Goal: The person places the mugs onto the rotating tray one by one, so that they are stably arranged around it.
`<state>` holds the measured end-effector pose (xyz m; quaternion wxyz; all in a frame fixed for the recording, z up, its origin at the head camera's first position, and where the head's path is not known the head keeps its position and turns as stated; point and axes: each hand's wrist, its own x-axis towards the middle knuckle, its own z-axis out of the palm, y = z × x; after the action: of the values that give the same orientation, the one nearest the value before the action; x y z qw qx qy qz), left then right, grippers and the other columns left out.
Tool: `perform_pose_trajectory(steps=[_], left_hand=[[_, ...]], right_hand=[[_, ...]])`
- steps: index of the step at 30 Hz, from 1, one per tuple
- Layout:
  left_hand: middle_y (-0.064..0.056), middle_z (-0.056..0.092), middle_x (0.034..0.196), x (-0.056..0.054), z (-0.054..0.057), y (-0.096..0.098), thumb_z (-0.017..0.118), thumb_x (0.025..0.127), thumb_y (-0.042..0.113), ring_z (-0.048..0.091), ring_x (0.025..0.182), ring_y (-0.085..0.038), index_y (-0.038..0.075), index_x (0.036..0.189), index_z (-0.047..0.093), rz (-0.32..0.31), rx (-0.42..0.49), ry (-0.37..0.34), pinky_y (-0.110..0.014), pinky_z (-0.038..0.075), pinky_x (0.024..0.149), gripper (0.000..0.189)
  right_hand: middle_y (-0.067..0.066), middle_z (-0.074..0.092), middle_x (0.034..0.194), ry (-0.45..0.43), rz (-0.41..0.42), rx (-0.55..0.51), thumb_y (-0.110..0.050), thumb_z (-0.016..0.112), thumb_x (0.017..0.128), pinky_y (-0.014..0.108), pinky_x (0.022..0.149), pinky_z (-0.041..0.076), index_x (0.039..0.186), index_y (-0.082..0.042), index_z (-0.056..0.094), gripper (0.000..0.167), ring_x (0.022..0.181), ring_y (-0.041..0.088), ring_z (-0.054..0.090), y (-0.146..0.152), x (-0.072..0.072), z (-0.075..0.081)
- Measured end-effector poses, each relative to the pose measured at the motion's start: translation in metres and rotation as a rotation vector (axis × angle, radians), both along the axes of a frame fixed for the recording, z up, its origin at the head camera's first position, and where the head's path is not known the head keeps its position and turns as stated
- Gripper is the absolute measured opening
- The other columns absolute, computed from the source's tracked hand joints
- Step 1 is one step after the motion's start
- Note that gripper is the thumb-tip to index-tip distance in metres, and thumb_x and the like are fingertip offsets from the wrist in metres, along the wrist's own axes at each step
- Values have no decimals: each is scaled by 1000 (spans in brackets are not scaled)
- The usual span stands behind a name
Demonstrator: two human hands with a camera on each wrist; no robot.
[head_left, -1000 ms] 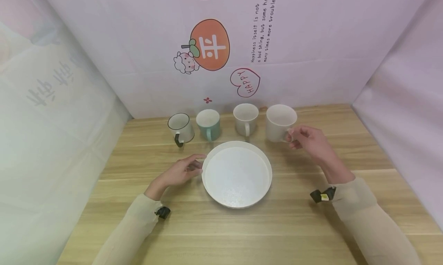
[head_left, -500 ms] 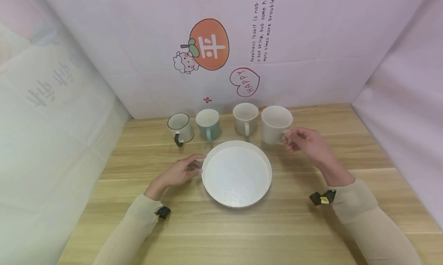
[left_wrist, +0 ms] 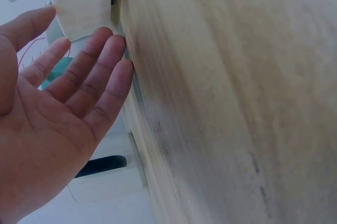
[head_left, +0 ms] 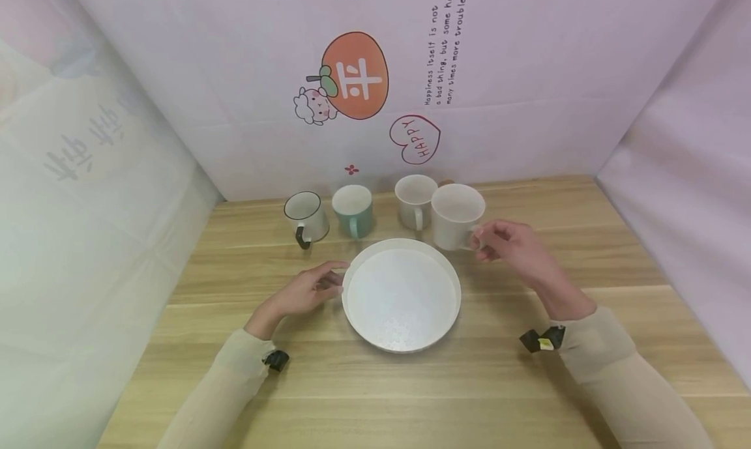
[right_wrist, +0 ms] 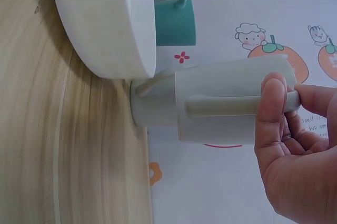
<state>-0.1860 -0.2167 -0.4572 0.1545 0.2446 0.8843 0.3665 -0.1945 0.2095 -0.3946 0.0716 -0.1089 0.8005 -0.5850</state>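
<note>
the large white mug [head_left: 450,229] hangs upright just left of the right hand [head_left: 508,247], which pinches its handle [right_wrist: 226,107]; the left hand [head_left: 308,290] lies loose-fingered beside the tray [head_left: 401,299]. best keep the mug level and clear of the tray.

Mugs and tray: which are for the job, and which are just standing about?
Probably for the job:
- big white mug, held in the right hand
- round white tray, left hand beside it

Seemingly just standing about:
- black-rimmed mug
- teal mug
- smaller white mug
</note>
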Motion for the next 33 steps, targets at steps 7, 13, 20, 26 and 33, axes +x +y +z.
perform_pose_trajectory(steps=[7, 13, 20, 26, 33], left_hand=[[-12, 70, 122, 0, 0, 0, 60, 101, 20, 66, 115, -27, 15, 149, 43, 5, -3, -1, -47, 54, 99, 51], [-11, 70, 122, -1, -2, -1, 60, 101, 21, 66, 116, -26, 16, 149, 43, -1, -1, -1, -47, 54, 100, 51], [-11, 70, 122, -1, -3, -1, 59, 101, 22, 66, 116, -26, 16, 149, 43, -7, 3, -2, -48, 53, 101, 51], [-11, 70, 123, 0, -2, -1, 59, 101, 22, 65, 117, -27, 16, 149, 43, -8, 6, -3, -47, 53, 101, 51], [-12, 70, 123, -1, -2, -1, 59, 102, 22, 66, 116, -27, 15, 149, 42, -11, 6, 3, -47, 54, 101, 51]], right_hand=[[0, 67, 92, 16, 24, -12, -22, 54, 104, 31, 74, 62, 105, 11, 62, 34, 77, 13, 68, -7, 1, 2], [3, 67, 94, -1, 47, 6, -25, 54, 104, 28, 74, 61, 107, 9, 62, 35, 79, 12, 67, -11, 4, 3], [7, 67, 98, -11, 79, 21, -27, 54, 104, 29, 75, 61, 104, 7, 63, 35, 80, 14, 67, -17, 6, 4], [12, 66, 99, -16, 104, 20, -25, 53, 105, 29, 76, 60, 104, 7, 63, 34, 81, 16, 67, -23, 9, 7], [13, 66, 98, -25, 115, 28, -28, 56, 103, 33, 76, 61, 103, 4, 64, 33, 79, 20, 67, -32, 11, 7]])
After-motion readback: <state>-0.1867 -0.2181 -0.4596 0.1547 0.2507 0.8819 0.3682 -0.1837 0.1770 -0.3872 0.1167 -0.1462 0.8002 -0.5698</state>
